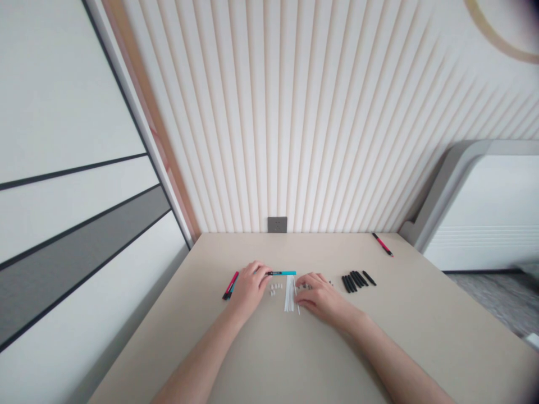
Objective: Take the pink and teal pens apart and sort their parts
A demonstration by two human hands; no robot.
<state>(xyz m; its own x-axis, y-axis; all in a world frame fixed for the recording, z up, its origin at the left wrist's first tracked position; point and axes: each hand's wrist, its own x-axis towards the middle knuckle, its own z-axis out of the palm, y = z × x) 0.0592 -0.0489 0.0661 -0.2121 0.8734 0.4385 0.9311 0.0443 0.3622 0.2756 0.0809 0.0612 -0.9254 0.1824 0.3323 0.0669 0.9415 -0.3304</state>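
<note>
My left hand is closed on a blue marker, which lies crosswise, its black section by my fingertips. Beside the hand's outer edge are a pink marker and another dark-and-blue one, partly covered. A row of thin white sticks fans out below the blue marker. My right hand rests just right of them, thumb and fingers apart. One loose white stick runs by its fingertips. Small white plugs stand between my hands. Small greyish pieces show under the right hand, partly hidden.
Several black pen caps lie in a group at the right. Farther back is a red-and-black marker. The beige table meets a ribbed wall with a dark socket. A white cabinet borders the left side.
</note>
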